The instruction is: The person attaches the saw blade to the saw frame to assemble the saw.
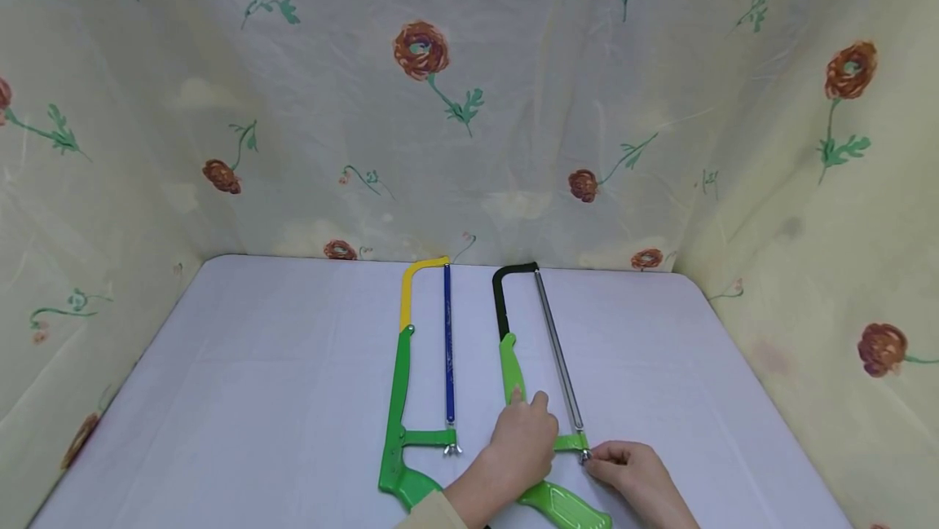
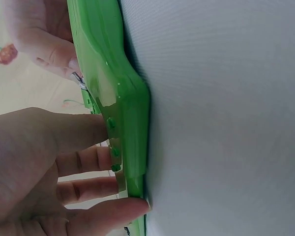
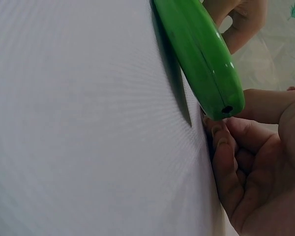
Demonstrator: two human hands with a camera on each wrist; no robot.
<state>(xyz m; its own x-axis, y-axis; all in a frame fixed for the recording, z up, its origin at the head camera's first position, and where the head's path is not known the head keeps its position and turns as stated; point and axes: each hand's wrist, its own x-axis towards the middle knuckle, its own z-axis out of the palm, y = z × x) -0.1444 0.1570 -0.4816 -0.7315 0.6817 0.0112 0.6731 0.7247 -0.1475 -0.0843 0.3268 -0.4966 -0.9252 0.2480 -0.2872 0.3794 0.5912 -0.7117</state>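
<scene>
Pressing down on the green frame of the black-topped hacksaw [image 1: 513, 366], the left hand [image 1: 517, 443] lies over the saw with fingers fairly straight, fingertips [image 2: 113, 184] touching the green edge where it meets the white surface [image 1: 257, 398]. That hand is flat on it, not wrapped round it. Over on the other side, the right hand [image 1: 634, 472] has its fingers curled in, pinching the small metal fitting [image 1: 584, 456] at the near end of the silver blade [image 1: 557, 350], just beside the green handle [image 3: 201, 54]. The saw lies flat near the front edge of the surface, right of centre, handle toward the person. Just beside it on the left sits a second hacksaw [image 1: 411, 382], yellow-topped with a blue blade, parallel and untouched. Flowered cloth [image 1: 469, 105] hangs behind and on both sides.
</scene>
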